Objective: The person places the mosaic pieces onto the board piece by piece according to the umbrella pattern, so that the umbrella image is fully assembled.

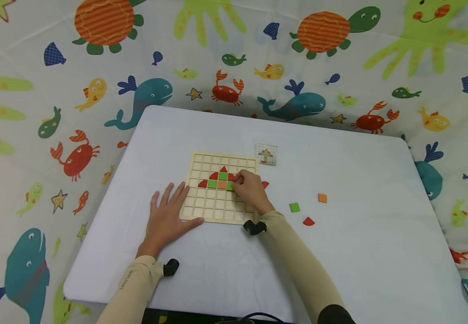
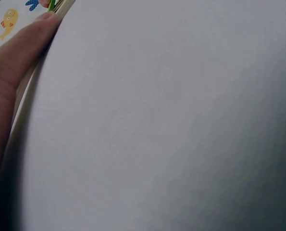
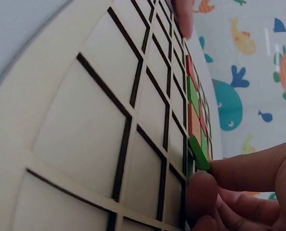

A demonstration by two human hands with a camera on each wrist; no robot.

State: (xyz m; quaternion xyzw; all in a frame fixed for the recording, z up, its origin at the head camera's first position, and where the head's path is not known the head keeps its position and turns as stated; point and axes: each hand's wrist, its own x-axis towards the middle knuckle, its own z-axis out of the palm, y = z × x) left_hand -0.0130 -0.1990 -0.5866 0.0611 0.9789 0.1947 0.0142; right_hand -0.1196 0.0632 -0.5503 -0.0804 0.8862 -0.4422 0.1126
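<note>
white surface point(image 1: 359, 270) adjoins a cloth point(image 1: 201, 58) printed with sea animals. left hand point(image 1: 169, 220): spread wide, fingertips at the left edge of a wooden grid board point(image 1: 218, 209), thumb at its near edge. seated tiles point(image 1: 222, 185), red, green and orange, occupy the board's middle cells. right hand point(image 1: 252, 189): pinches a tilted green tile point(image 3: 199, 154) between thumb and finger, over the board next to the seated tiles. further right: red piece point(image 1: 265, 184) beside the right hand; pattern card point(image 1: 266, 154) near the board's far right corner; loose green square point(image 1: 294, 207); red rounded piece point(image 1: 308, 221); orange square point(image 1: 322, 198).
</note>
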